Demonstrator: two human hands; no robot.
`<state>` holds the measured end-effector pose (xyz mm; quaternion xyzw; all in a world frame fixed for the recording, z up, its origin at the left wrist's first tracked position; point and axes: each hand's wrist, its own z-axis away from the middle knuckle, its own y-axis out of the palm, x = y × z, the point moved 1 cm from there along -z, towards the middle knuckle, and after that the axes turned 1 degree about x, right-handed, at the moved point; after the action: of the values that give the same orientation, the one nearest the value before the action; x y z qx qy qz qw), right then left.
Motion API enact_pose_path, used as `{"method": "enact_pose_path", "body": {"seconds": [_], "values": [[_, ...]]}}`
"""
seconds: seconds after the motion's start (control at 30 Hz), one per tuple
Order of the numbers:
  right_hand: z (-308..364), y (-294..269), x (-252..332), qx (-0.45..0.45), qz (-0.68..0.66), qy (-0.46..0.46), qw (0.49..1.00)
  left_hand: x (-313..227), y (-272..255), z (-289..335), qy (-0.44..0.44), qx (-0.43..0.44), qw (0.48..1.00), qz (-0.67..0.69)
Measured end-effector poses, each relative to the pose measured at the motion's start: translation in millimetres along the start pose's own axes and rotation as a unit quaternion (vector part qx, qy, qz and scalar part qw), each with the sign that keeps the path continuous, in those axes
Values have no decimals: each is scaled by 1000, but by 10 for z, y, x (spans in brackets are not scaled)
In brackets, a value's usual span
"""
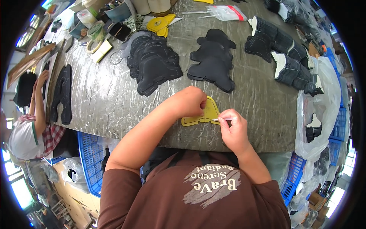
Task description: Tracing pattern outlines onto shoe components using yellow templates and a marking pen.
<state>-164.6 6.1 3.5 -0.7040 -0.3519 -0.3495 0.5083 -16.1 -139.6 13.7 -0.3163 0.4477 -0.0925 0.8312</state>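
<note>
On the table close in front of me lies a flat yellow template (211, 109) with slots cut along its edges. My left hand (190, 101) is closed, its curled fingers pressing on the template's left part and hiding it. A thin pale pen (218, 120) is pinched in my right hand (233, 128), its tip at the template's lower right edge. Whether anything lies beneath the template is hidden. Beyond my hands are two piles of black cut pieces: a thicker left pile (154, 63) and a right pile (213, 61).
Another yellow template (160, 24) lies farther back by tubs and a tape roll (93, 45). Stacked dark pieces with white parts (291, 65) stand at right, near a clear plastic bag (301, 126). Blue crates (89, 160) flank me. Another person (28, 135) works at far left.
</note>
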Motion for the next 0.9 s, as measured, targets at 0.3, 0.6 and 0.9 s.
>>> {"method": "enact_pose_path", "body": {"seconds": [0.3, 0.6, 0.9], "values": [[104, -158, -67, -18, 4, 23, 1000, -16, -16, 5, -12, 5, 1000, 5], [-55, -234, -56, -36, 44, 20, 998, -118, 63, 25, -57, -76, 986, -135], [-869, -188, -378, -56, 257, -14, 965, 132, -196, 274, 4, -225, 970, 88]]}}
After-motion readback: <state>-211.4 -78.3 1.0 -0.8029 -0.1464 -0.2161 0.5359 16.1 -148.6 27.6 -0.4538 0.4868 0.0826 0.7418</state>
